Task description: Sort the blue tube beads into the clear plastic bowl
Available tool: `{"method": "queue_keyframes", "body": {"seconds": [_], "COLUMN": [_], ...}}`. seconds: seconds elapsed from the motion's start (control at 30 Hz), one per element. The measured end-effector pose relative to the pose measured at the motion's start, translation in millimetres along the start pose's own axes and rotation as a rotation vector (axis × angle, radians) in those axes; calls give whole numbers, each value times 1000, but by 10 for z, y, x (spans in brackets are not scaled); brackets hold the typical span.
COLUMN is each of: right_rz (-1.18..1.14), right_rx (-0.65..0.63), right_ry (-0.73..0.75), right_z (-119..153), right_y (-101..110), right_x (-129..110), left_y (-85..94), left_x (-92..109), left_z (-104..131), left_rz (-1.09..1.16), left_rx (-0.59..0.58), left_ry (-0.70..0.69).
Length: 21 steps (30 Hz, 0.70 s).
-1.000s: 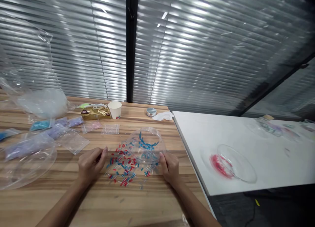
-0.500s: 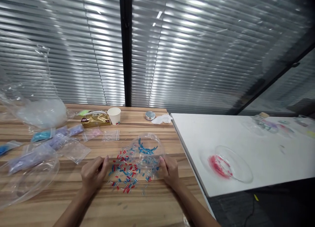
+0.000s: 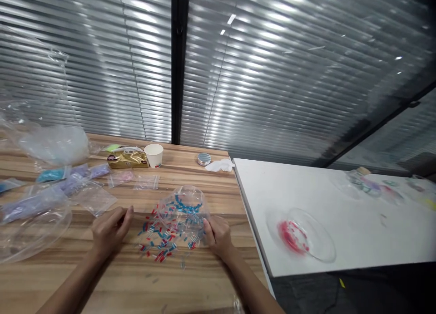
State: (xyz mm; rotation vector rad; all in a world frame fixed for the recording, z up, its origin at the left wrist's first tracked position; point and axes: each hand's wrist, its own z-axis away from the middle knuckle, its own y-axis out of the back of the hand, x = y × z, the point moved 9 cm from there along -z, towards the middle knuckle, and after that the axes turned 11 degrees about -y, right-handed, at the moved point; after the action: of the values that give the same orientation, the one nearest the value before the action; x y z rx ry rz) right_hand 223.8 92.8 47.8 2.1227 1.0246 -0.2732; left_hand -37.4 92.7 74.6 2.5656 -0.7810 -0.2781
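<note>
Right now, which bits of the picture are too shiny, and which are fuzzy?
In the head view, bright glare streaks the blinds; also in the head view, the red bits on the white table look smeared, while the left hand and right hand look clearer.

Office-type room, by its furnishings: slatted blinds (image 3: pixel 146 91) behind glass (image 3: pixel 282 110); black upright frame (image 3: pixel 177 69); strip-light reflections (image 3: pixel 231 19) on the glass; one wood-grain table (image 3: pixel 190 287); one white table (image 3: pixel 265 182); dark floor (image 3: pixel 303 291).
</note>
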Motion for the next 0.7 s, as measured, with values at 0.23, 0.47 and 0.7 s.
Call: {"method": "queue_keyframes", "body": {"seconds": [0.23,0.47,0.7], "right_rz": [-28,-61,-56], "right_rx": [-5,-11,24], "right_ry": [-35,-41,-85], "right_z": [-48,-22,-56], "right_y": [104,85,150], "right_x": [42,18,64], "left_y": [-8,22,104], "left_x": [-35,-48,18], "left_z": [-23,-10,-96], "left_rz": [-4,-6,-4], "left_rx": [-33,-14,9], "left_ry": [-36,8,-36]}}
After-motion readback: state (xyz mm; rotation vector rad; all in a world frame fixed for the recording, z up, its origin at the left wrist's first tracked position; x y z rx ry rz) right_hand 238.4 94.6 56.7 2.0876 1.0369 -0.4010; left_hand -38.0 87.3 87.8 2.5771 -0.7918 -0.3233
